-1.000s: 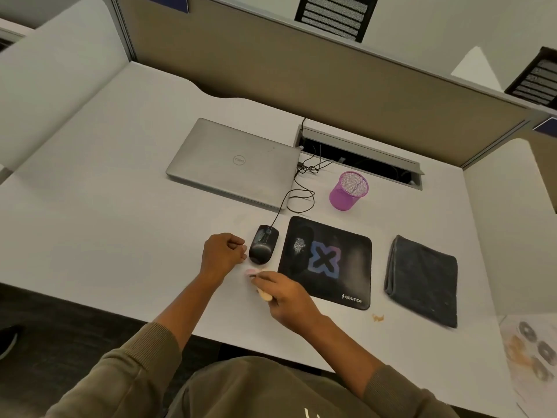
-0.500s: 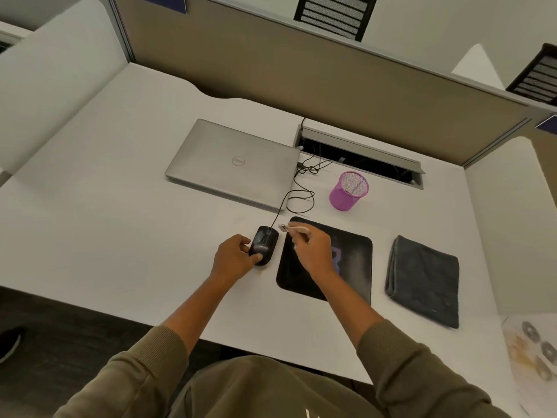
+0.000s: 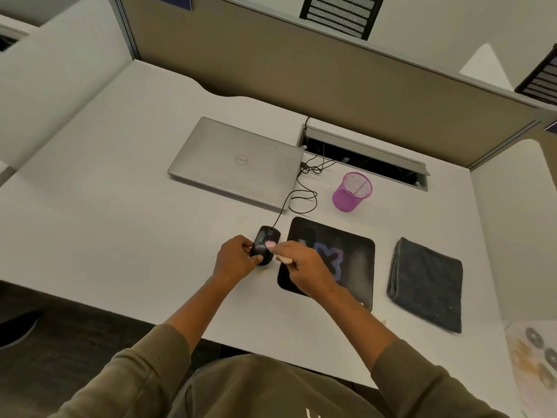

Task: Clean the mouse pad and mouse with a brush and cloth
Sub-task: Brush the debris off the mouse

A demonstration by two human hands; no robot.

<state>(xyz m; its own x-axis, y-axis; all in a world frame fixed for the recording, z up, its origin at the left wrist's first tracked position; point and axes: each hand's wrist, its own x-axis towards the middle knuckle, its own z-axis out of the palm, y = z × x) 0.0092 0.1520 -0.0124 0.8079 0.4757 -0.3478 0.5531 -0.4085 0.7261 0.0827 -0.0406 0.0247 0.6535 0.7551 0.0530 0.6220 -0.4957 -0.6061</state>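
A black wired mouse (image 3: 262, 240) lies on the white desk just left of the black mouse pad (image 3: 352, 257), which bears a blue and pink X print. My left hand (image 3: 236, 260) grips the mouse from its left side. My right hand (image 3: 304, 267) holds a small brush (image 3: 272, 246) with a pale handle, and its pink bristles touch the top of the mouse. This hand and forearm cover the pad's left part. A folded dark grey cloth (image 3: 428, 282) lies flat to the right of the pad.
A shut silver laptop (image 3: 238, 161) lies behind the mouse, with the mouse cable looping beside it. A purple mesh cup (image 3: 352, 191) stands behind the pad. A cable slot (image 3: 361, 152) runs along the partition. A paper with small round items (image 3: 536, 357) sits at the desk's right edge.
My right hand swung the brush from near the desk's front up over the pad's top left corner, then onto the mouse. My left hand closed round the mouse.
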